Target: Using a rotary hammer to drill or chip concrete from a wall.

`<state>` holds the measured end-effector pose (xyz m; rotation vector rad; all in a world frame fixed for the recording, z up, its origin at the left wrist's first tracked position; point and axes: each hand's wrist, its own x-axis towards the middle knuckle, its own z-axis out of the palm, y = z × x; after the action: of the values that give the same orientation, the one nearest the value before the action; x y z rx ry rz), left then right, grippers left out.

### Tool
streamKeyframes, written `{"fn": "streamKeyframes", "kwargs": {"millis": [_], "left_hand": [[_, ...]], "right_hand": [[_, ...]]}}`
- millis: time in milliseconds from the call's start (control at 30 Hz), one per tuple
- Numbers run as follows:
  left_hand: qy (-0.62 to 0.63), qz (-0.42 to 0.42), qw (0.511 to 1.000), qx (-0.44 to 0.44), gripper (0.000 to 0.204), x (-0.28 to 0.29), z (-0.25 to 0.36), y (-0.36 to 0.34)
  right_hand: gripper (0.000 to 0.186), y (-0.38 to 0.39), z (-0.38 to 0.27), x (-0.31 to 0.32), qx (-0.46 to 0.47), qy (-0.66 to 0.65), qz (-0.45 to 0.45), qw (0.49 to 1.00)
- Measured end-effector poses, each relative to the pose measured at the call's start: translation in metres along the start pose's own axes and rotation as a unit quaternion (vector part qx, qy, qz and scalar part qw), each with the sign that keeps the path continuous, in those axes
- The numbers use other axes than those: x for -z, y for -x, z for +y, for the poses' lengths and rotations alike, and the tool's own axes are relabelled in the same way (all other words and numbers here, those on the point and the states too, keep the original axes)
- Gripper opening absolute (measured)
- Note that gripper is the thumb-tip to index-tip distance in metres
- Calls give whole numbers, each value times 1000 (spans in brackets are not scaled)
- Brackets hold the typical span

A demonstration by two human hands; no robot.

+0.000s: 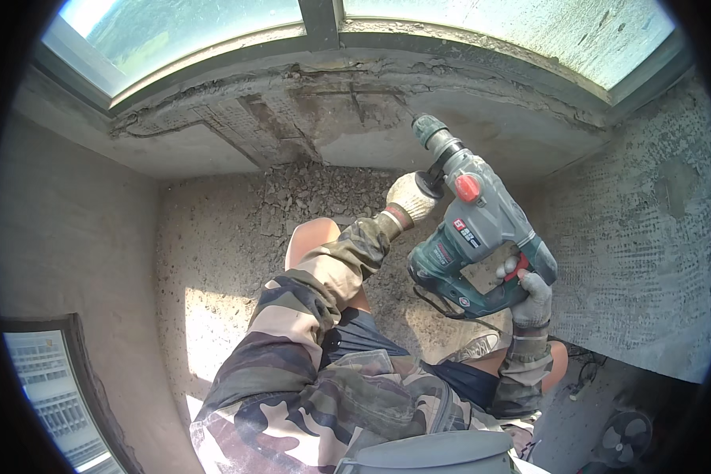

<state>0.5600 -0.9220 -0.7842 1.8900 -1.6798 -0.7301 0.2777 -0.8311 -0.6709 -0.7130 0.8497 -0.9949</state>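
A green and grey rotary hammer [479, 221] with a red knob points forward, its bit [405, 107] reaching the chipped concrete [332, 110] below the window; whether the tip touches it, I cannot tell. My left hand [411, 194], in a white knit glove, is closed round the side handle near the chuck. My right hand [527, 292], gloved too, grips the rear handle by the red trigger, fingers wrapped through it. Both forearms are in camouflage sleeves.
Windows [174, 39] with grey frames span the front, another window [47, 395] is at lower left. Rubble [300, 189] lies at the wall's foot on the dusty floor [205, 253]. A rough wall [640, 253] stands at right; a fan [626, 442] and cables [586, 375] are at lower right.
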Motion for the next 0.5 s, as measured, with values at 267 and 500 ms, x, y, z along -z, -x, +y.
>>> {"fn": "streamKeyframes", "kwargs": {"millis": [267, 500], "left_hand": [[-27, -26, 999, 11, 43, 20, -28, -13], [38, 25, 999, -2, 50, -2, -38, -13]], "right_hand": [[32, -32, 73, 9, 27, -77, -39, 996], [47, -24, 45, 12, -31, 43, -46, 998]]}}
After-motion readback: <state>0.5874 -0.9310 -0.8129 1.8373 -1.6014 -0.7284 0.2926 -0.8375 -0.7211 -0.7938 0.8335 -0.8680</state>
